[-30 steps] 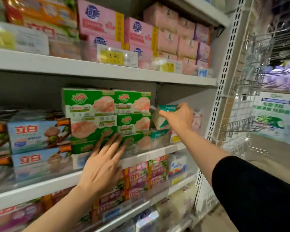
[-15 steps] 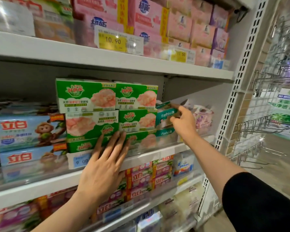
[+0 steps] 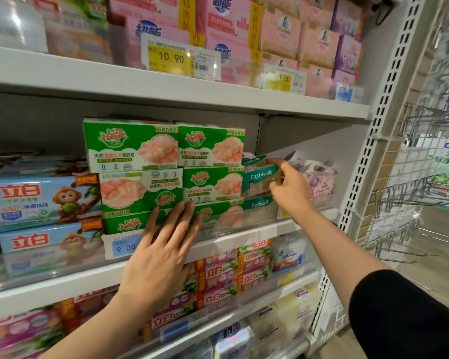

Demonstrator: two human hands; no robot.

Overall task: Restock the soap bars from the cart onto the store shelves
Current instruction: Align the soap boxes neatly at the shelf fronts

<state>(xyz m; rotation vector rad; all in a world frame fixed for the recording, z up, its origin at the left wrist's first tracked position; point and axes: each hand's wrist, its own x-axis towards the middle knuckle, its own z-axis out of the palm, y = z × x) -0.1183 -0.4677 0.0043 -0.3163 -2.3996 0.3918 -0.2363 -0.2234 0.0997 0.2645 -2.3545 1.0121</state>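
Left hand: the left hand [image 3: 163, 257] lies flat with fingers straight and spread, pressed against the clear rail in front of the green soap boxes [image 3: 163, 174] on the middle shelf [image 3: 244, 244]; it holds nothing

Right hand: the right hand [image 3: 289, 189] reaches to the far right end of the row; its forefinger is stretched out along the top of the teal soap box [image 3: 259, 177], the other fingers loosely bent near the box's right end; not a full grasp as far as I can tell

Soap: the teal box sits on another teal box [image 3: 257, 204], just right of the green stack and touching it; a pale wrapped packet [image 3: 319, 181] lies further right

Cart: not in sight

Risk: the teal box looks slightly askew on the one below; a careless push could tip it rightward into the gap, or shove it behind the green stack

Risk: leaning hard on the rail might jolt the green boxes, whose middle one is upside down
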